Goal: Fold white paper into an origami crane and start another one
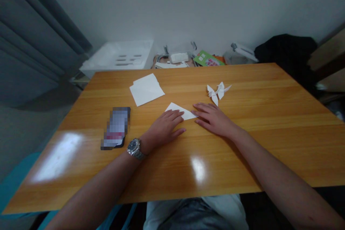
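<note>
Head camera view: a white paper triangle lies flat near the middle of a glossy wooden tabletop, under a person's two bare hands. The left hand, open with fingers outstretched, covers the triangle's lower left part; the right hand, also open and palm down, has its fingertips at the narrow right-hand tip. Neither is closed around the paper. By its shape the piece appears folded only into a simple flat form, an early stage with none of the raised points seen just beyond the right hand, where what look like two folded paper cranes sit close together, apparently finished. Up and to the left lie flat white paper sheets, at least two, overlapping and seemingly unworked; whether any folds are creased into them cannot be told. A smartphone with a blurred-out screen rests left of the metal wristwatch on the left wrist. Beyond the far edge are a white plastic tray and a green booklet.
</note>
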Demonstrator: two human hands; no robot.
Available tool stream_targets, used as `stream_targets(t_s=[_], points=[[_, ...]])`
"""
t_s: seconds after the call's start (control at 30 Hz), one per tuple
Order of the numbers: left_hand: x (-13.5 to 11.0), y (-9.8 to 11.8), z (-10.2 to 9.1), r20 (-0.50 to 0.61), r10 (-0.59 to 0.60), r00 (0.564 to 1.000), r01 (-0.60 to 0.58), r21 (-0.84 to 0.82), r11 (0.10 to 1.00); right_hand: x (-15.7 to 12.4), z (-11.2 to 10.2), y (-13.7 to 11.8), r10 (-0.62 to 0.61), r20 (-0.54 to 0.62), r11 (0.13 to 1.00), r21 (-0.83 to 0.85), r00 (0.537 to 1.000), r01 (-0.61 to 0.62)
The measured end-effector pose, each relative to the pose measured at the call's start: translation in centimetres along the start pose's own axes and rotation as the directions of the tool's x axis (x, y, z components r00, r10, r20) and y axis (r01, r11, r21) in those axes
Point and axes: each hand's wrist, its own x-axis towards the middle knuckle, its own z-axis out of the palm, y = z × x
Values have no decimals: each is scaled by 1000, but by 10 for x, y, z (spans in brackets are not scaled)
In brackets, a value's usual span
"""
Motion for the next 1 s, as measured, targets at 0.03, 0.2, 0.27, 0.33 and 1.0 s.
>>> stream_targets(t_s=[0.03, 0.2, 0.27, 0.33, 1.0], points=[[0, 0, 0, -4, 0, 1000, 0, -10, 1000, 0, 0, -1, -18, -5, 1000, 11, 1000, 18], [1, -2, 3, -17, -2, 1000, 1, -23, 1000, 2, 3, -5, -71, -42, 992, 101, 997, 74], [1, -3, 4, -15, 22, 1000, -23, -20, 1000, 2, 4, -6, -91, -60, 985, 140, 994, 98], [0, -3, 4, -22, 34, 999, -35, -8, 999, 3, 4, -7, -100, -71, 981, 162, 992, 110], [2, 0, 4, -109, -15, 994, 24, 86, 996, 5, 1, -13, -54, -48, 977, 205, 997, 63]])
